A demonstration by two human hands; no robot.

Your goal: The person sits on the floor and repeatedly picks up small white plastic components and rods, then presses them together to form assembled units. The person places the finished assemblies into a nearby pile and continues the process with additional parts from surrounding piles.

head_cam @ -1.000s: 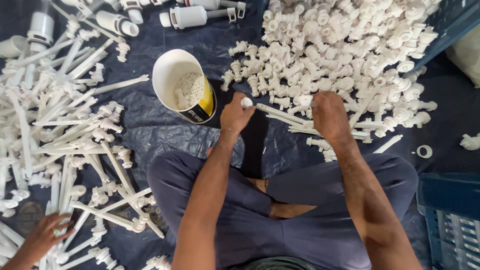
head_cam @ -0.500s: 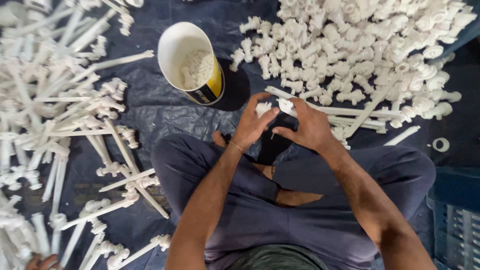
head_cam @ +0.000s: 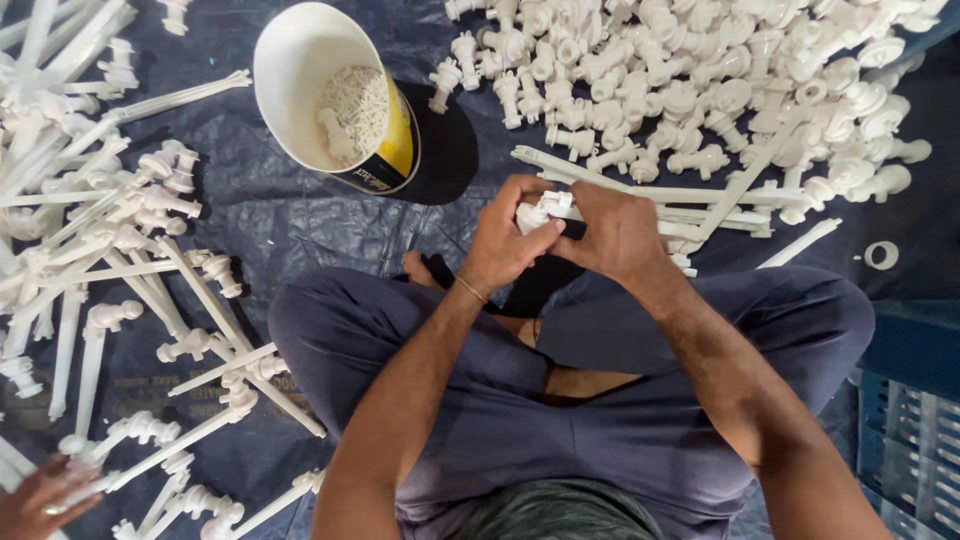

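Observation:
I sit cross-legged on a dark blue tarp (head_cam: 300,230). My left hand (head_cam: 505,240) and my right hand (head_cam: 612,232) meet above my lap, both gripping one small white plastic tap part (head_cam: 538,211). Only the part's top shows between my fingers. Just beyond my hands lie several long white plastic stems (head_cam: 650,195). A white bucket (head_cam: 300,70) with a yellow and black side leans to the upper left of my hands and holds small white pieces.
A big heap of white plastic tap bodies (head_cam: 700,80) covers the upper right. Long assembled white pieces (head_cam: 120,260) spread over the left. Another person's hand (head_cam: 40,495) reaches in at the bottom left. A white ring (head_cam: 881,255) lies right; a blue crate (head_cam: 915,440) is at bottom right.
One second ago my hands were apart, the left near the bucket and the right at the heap. They have come together over my lap and now both hold the small white part.

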